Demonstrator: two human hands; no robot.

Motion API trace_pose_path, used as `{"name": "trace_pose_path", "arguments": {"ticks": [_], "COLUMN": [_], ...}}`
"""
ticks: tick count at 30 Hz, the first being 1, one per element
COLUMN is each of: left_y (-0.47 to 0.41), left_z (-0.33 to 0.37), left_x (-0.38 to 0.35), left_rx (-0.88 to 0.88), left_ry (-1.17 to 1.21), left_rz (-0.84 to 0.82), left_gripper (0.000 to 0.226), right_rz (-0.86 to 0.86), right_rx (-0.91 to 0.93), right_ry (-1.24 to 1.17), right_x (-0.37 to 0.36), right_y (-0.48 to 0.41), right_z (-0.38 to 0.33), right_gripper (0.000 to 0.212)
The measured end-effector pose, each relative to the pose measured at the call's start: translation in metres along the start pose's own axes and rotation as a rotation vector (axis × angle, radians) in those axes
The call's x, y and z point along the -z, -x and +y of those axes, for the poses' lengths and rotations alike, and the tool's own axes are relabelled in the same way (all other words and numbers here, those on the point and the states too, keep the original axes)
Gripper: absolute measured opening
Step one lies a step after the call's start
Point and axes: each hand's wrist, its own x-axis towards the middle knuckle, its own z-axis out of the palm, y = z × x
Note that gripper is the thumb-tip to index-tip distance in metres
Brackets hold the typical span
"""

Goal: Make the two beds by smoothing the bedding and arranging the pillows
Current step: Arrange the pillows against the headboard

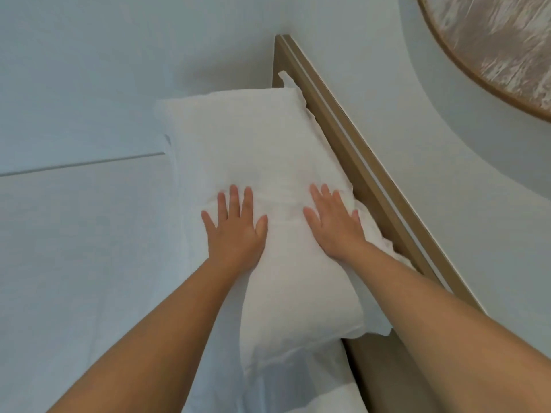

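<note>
Round wood-rimmed panel (492, 49), upper right: cut by the top and right edges; its streaky pale surface is blurred, material cannot be told. Both bare forearms run out of frame, the left at the bottom edge, the right at the bottom and right edges. Palms of left hand (235, 231) and right hand (334, 225) are hidden, face down on the plump white fabric pillow (253, 150). The right forearm covers part of the pillow's headboard-side edge and a stretch of the tan wooden headboard (351, 150). Pale white bed sheet (74, 248): cut by the left and bottom edges. Small dark mark (168, 140) at the pillow's left edge: too small to identify.
</note>
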Motion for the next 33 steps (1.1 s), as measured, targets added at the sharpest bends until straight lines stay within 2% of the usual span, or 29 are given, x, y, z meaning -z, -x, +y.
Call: {"name": "trace_pose_path", "arguments": {"ticks": [1,2,4,6,8,10,11,14,15,18,19,22,27,33], "left_y": [-0.002,-0.003,-0.006,-0.009,-0.016,-0.026,-0.032,-0.050,-0.062,-0.107,-0.121,-0.143,-0.140,-0.136], "left_z": [0.002,0.004,0.006,0.006,0.006,0.007,0.006,0.007,0.008,0.010,0.010,0.003,-0.013,-0.017], "left_x": [-0.001,-0.001,0.000,0.000,0.001,0.003,0.002,0.006,0.007,0.018,0.018,-0.008,-0.085,-0.103], "left_rx": [-0.005,-0.030,-0.133,-0.173,-0.167,-0.162,-0.153,-0.117,-0.110,-0.080,-0.067,-0.039,-0.065,-0.052], "left_ry": [-0.027,-0.031,-0.047,-0.072,-0.088,-0.099,-0.100,-0.102,-0.114,-0.107,-0.104,-0.143,-0.220,-0.257], "left_rz": [-0.025,-0.003,0.046,0.003,0.028,0.106,0.096,-0.014,-0.011,0.054,0.066,0.088,0.162,0.088], "left_gripper": [0.067,0.068,0.067,0.066,0.066,0.064,0.064,0.065,0.066,0.065,0.065,0.067,0.070,0.073], "right_rz": [-0.056,-0.032,0.136,0.089,-0.022,0.096,0.141,-0.021,-0.017,0.164,0.164,0.045,0.039,-0.020], "right_rx": [-0.029,-0.040,0.013,0.099,0.067,0.064,0.091,0.100,0.085,0.149,0.163,0.132,0.114,0.091], "right_ry": [0.038,0.059,0.078,0.086,0.098,0.101,0.103,0.083,0.075,0.125,0.108,0.002,0.016,0.034], "right_x": [-0.004,-0.003,0.003,0.002,0.000,0.003,0.002,0.006,0.006,0.017,0.018,-0.011,-0.086,-0.102], "right_y": [-0.002,-0.005,-0.011,-0.015,-0.021,-0.035,-0.043,-0.056,-0.066,-0.104,-0.116,-0.140,-0.149,-0.145], "right_z": [0.004,0.005,0.001,-0.005,-0.007,-0.011,-0.013,-0.018,-0.019,-0.030,-0.032,-0.023,0.002,0.009], "right_gripper": [0.060,0.061,0.062,0.061,0.062,0.063,0.062,0.061,0.062,0.064,0.063,0.061,0.062,0.062]}}
